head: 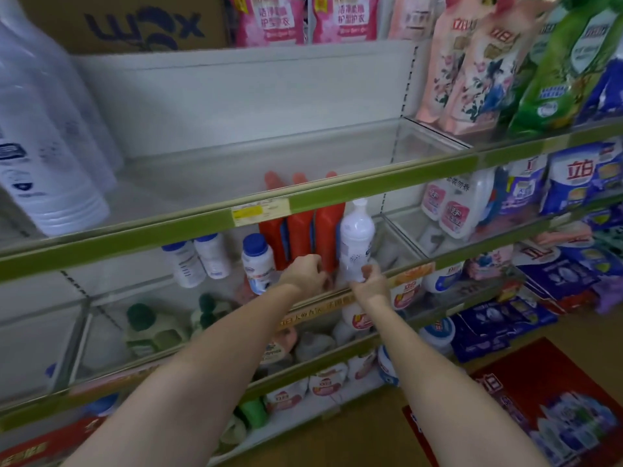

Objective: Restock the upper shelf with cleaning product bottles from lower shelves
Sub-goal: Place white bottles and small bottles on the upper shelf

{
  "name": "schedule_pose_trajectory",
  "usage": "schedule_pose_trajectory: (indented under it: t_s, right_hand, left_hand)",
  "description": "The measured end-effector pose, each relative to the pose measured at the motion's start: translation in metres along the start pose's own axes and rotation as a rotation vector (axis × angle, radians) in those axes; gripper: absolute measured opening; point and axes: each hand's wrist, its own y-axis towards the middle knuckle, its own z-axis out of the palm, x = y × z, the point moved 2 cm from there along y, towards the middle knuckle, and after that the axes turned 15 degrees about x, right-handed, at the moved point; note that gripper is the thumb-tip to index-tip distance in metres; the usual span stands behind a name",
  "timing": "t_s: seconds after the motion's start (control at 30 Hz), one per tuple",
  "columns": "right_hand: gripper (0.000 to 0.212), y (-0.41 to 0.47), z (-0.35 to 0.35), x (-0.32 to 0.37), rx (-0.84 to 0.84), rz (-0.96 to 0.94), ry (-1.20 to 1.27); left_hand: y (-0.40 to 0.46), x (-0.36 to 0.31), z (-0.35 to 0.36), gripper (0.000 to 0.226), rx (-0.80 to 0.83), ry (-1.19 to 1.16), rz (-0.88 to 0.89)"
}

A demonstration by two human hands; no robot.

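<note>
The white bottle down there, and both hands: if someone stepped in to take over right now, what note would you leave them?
Right hand: grips the white bottle near its base, on the second shelf.
Left hand: fingers curled, at the foot of the red bottles beside it; whether it grips anything cannot be told.
Upper shelf: bare in the middle, with only large white bottles at its left end.
Done: nothing visibly moved up yet in this stretch.
Left: lift the white bottle to the upper shelf, then bring up more bottles from the lower shelves.
</note>
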Motion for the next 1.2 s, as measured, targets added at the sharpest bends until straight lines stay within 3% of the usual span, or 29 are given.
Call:
schedule_pose_trajectory:
  t_s: [0.17,0.53,0.73,0.93,1.03,1.2]
  right_hand:
    - [0.072,0.031,-0.013,0.008,-0.01,0.026,0.008]
    - [0.086,0.077,-0.017,0.023,0.105,-0.014,-0.025]
    - [0.085,0.074,-0.013,0.024,0.08,-0.014,-0.067]
    - [0.067,0.038,0.011,0.03,-0.054,-0.104,-0.124]
    - [0.062,0.012,0.035,0.034,-0.049,-0.146,-0.183]
    - [0.072,-0.039,0.081,0.038,-0.079,-0.096,-0.126]
  left_hand:
    - [0.031,-0.005,0.005,0.009,0.027,-0.028,-0.022]
    - [0.052,0.005,-0.004,0.012,0.043,-0.118,-0.042]
    - [0.036,0.022,-0.01,0.014,0.012,-0.147,-0.082]
    - [0.008,0.04,-0.008,0.014,0.058,-0.221,-0.059]
    - [-0.018,0.043,-0.012,0.032,0.115,-0.261,0.001]
    - [-0.077,0.06,-0.032,0.06,0.188,-0.309,0.037]
